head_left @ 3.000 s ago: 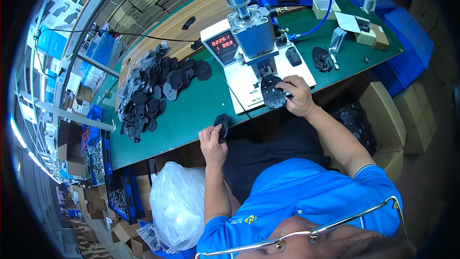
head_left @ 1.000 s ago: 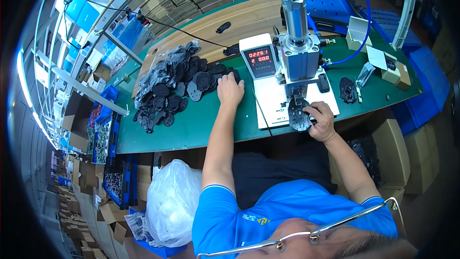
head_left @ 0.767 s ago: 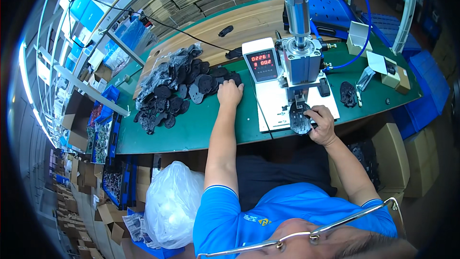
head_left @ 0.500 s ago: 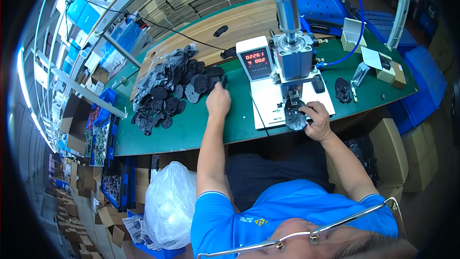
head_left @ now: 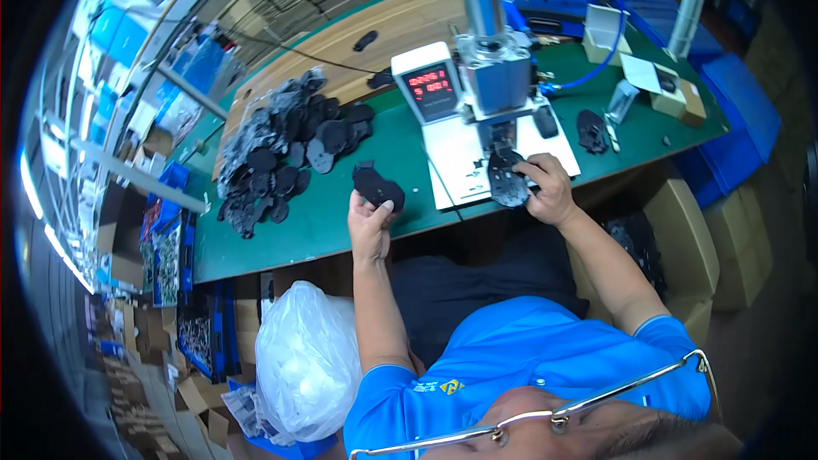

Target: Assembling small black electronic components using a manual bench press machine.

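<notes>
My left hand (head_left: 371, 226) is closed on a flat black plastic plate (head_left: 377, 187), rounded at both ends, held just above the table's front edge. At the press, my right hand (head_left: 550, 190) grips the right edge of another black plate (head_left: 506, 181), which has small holes. That plate lies below the press head, over the white base (head_left: 453, 156). The bench press (head_left: 497, 77) has a metal cylinder on top and a counter box (head_left: 428, 85) with red digits at its left. A heap of similar black plates (head_left: 271, 153) lies to the left of my left hand.
Right of the press, a black part (head_left: 591, 131) and small open boxes (head_left: 665, 89) stand on the green table (head_left: 332, 230). A blue air hose (head_left: 620, 30) curves behind. Below the table are a white plastic bag (head_left: 307, 362) and a cardboard box (head_left: 682, 247).
My left hand has come back from the heap toward me, carrying a black plate. My right hand stays at the press, its plate now tilted. The whole view has shifted slightly.
</notes>
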Motion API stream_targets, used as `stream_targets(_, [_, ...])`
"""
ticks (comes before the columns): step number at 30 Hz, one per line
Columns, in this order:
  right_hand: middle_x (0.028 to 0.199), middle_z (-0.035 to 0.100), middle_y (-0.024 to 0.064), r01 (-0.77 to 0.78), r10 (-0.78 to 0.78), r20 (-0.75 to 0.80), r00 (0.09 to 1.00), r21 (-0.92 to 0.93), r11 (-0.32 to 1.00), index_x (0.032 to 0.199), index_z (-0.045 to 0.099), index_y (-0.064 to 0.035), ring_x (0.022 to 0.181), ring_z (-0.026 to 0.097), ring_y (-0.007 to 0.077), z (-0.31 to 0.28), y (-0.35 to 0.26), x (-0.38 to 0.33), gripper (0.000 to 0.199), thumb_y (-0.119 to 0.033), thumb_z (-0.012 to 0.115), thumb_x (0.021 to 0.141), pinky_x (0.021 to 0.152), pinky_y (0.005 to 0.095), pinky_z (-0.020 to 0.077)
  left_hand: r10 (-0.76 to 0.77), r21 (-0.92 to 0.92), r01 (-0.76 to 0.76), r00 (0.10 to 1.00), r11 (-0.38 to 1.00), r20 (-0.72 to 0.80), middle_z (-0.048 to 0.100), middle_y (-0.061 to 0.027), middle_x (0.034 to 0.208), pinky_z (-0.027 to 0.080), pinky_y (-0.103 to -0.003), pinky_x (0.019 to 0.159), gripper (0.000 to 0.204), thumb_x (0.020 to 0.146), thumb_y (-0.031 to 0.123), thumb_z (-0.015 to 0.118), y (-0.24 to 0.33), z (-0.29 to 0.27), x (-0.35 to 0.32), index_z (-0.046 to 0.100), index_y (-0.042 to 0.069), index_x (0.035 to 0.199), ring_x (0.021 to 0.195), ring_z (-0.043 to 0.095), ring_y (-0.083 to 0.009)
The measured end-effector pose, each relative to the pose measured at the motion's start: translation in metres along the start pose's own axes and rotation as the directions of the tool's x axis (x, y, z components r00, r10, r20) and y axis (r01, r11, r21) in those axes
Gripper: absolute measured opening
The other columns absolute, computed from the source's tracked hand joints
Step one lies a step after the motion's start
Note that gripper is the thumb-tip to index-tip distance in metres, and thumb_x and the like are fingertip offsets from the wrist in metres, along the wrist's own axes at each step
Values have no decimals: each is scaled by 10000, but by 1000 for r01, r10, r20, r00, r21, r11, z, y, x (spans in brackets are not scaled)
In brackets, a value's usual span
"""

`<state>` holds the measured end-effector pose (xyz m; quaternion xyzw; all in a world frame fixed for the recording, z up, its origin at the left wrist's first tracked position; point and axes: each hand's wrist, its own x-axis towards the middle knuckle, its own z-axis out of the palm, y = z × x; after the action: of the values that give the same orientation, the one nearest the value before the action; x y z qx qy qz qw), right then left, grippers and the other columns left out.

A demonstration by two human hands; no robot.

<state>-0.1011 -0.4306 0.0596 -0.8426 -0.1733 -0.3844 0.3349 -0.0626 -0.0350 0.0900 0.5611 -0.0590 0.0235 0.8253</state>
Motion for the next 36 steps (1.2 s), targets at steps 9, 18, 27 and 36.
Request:
stream_targets(9, [1142,732,134,17,-17,-8,1000,14,1000,1169,825,-83,1051,722,376,1,-5,0,410,-40,825,761,954,474,578,12,309,-71,982,949,190,818,-87,1297,555,-365,1137,240,1103,138,809,-1,31,-26,847,-23,1276,1152,729,-155])
stream_targets(18, [1156,740,127,-346,370,26,929,421,838,1234,784,-4,1061,742,259,-10,-2,-5,337,24,866,908,963,358,584,420,545,-708,705,448,571,817,-158,1201,636,-414,994,395,841,-141,790,-2,102,-25,855,43,1185,1121,791,-328])
stream_targets(27, [1160,698,24,-576,637,-139,758,315,754,1271,790,-19,1076,702,133,-105,32,-125,234,-17,827,1040,984,296,546,389,522,-836,543,169,744,782,-192,1345,638,-516,1087,582,706,-129,720,-53,155,8,776,-11,1274,1297,738,-430])
stream_targets(36, [1183,703,129,-880,887,-183,424,-317,354,1671,588,-161,1045,723,274,-175,98,-245,715,-92,820,997,993,408,594,297,593,-797,597,114,745,748,-184,1374,606,-518,1102,599,759,-115,716,-47,157,-5,768,-11,1346,1273,697,-428])
